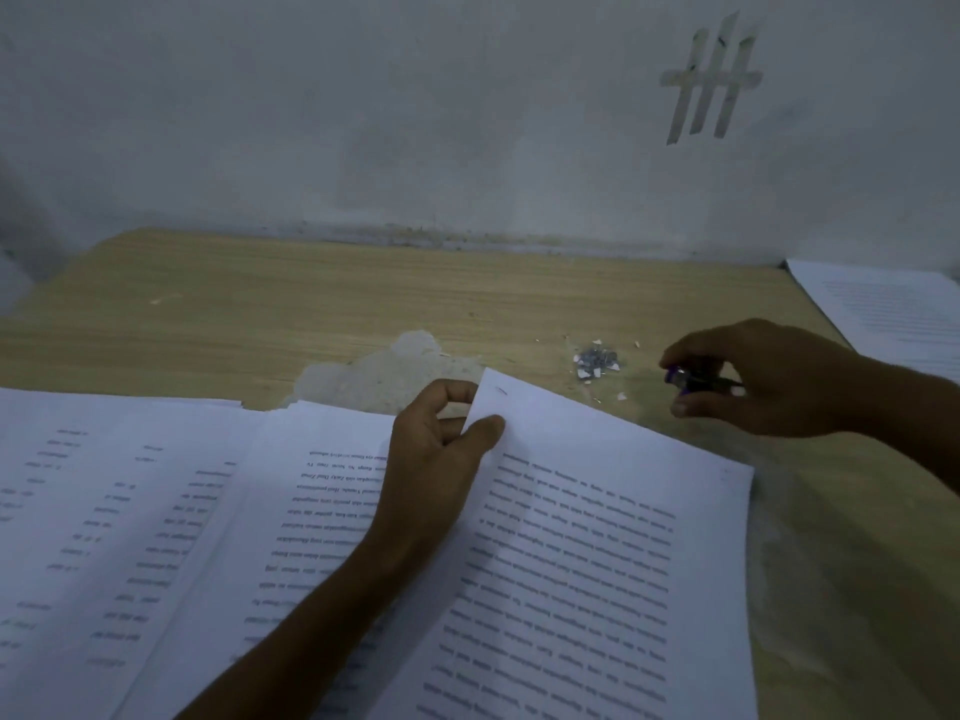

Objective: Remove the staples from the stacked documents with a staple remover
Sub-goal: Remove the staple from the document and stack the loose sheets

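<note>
A printed document (597,537) lies tilted in front of me, its far corner lifted. My left hand (441,449) pinches that corner between thumb and fingers. A small dark staple (500,390) sits in the corner just above my thumb. My right hand (753,379), to the right of the corner and apart from the paper, grips a small purple staple remover (681,379). A little heap of pulled staples (595,360) lies on the wooden table (260,293) between the corner and my right hand.
More printed sheets (130,537) spread across the left front of the table. Another paper stack (893,314) lies at the far right edge. A worn patch (384,376) marks the tabletop near the lifted corner. A grey wall (467,122) stands behind the table.
</note>
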### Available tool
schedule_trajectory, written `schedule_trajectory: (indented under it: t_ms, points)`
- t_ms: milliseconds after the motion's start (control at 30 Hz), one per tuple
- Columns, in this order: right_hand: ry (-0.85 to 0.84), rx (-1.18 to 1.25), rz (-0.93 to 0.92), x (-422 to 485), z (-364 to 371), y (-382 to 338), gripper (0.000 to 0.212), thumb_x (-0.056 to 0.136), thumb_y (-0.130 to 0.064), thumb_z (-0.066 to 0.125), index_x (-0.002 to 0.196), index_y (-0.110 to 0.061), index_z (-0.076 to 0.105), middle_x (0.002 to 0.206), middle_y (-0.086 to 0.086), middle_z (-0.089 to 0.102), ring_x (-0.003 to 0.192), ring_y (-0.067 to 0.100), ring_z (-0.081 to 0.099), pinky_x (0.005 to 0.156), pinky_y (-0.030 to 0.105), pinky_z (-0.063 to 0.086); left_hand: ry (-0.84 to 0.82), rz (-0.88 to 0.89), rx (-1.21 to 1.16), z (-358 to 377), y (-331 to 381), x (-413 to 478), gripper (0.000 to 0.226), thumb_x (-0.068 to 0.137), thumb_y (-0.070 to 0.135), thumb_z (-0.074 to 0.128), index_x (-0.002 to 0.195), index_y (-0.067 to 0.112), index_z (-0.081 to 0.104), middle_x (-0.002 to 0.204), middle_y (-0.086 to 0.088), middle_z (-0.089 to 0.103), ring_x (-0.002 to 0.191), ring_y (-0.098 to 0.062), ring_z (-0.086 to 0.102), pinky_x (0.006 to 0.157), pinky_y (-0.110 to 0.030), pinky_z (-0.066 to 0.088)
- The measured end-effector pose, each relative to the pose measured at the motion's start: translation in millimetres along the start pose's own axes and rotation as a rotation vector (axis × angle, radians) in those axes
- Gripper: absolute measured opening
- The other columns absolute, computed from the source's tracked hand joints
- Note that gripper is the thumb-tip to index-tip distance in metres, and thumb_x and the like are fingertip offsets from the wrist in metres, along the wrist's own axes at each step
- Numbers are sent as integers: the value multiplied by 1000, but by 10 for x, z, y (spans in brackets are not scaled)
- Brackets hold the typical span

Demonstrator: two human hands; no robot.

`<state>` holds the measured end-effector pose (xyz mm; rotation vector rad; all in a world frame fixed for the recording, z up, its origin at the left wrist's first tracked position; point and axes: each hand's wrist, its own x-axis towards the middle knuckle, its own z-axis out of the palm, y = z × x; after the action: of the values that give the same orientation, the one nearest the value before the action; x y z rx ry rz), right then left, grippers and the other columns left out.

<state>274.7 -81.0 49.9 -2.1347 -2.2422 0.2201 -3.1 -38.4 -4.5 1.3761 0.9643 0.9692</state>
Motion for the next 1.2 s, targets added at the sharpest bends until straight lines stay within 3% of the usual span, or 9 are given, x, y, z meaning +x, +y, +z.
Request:
schedule_trajectory:
  t_ms: [67, 167, 500, 767, 900, 967, 1033, 1100, 1200]
  points:
    - [-20, -50, 24, -107, 112, 114, 46, 83, -45, 66, 125, -28, 57, 115, -9, 64, 100, 10, 57, 77, 24, 40, 30, 21, -13, 20, -9, -8, 13, 88, 2, 58, 100, 8, 59, 74, 0, 73, 66, -22, 70, 59, -34, 57]
    - [-25, -100, 32, -194, 213, 210, 47, 88, -45, 60, 131, -31, 52, 127, -13, 58, 111, 7, 53, 79, 20, 33, 62, 34, -40, 27, -18, -16, 10, 88, 1, 55, 95, 8, 59, 72, -4, 72, 62, -19, 67, 55, -30, 54]
    - [3, -173, 14, -209, 303, 216, 47, 91, -46, 53, 137, -37, 44, 128, -17, 54, 112, 5, 51, 82, 23, 42, 107, 101, -32, 43, -65, -6, 7, 83, 8, 60, 90, 7, 60, 76, -19, 64, 71, -39, 58, 69, -49, 50]
    - [-7, -87, -9, -179, 336, 340, 52, 86, -44, 61, 136, -34, 48, 126, -13, 55, 97, 0, 48, 79, 22, 43, 74, 113, -30, 34, -80, 7, 19, 87, -2, 54, 86, 17, 56, 59, -4, 60, 57, -20, 54, 57, -28, 44]
    - [-61, 120, 20, -136, 139, 344, 48, 84, -21, 70, 129, -30, 56, 118, -12, 61, 89, -6, 56, 72, 9, 42, 62, 128, -35, 13, -103, 14, 10, 81, 13, 59, 83, 23, 58, 65, -29, 48, 62, -27, 46, 62, -37, 37]
    - [64, 208, 12, -130, -18, 226, 37, 89, -11, 61, 121, -30, 59, 111, -17, 64, 92, -4, 61, 75, 8, 44, 58, 132, -27, 4, -95, 17, 8, 80, 16, 59, 83, 23, 57, 67, -35, 44, 62, -29, 45, 63, -36, 35]
    - [223, 330, -31, -142, -128, -51, 28, 88, -28, 58, 117, -31, 61, 102, -25, 62, 90, -4, 65, 78, 13, 51, 50, 157, -16, 4, -92, 17, 12, 88, 9, 58, 84, 20, 55, 64, -34, 42, 59, -28, 41, 61, -34, 33]
    - [278, 417, -106, -160, -148, -401, 55, 72, -57, 59, 121, -31, 61, 107, -25, 62, 92, -8, 63, 82, 15, 51, 21, 204, -9, 18, -88, 8, 15, 91, 3, 54, 85, 16, 52, 59, -23, 44, 54, -25, 37, 55, -29, 32]
    - [285, 303, -168, -126, 14, -779, 73, 67, -72, 60, 129, -34, 55, 120, -22, 60, 98, -5, 59, 83, 25, 51, -43, 283, 15, 38, -56, 0, 15, 92, 1, 51, 85, 14, 50, 61, -1, 56, 54, -9, 53, 51, -19, 43]
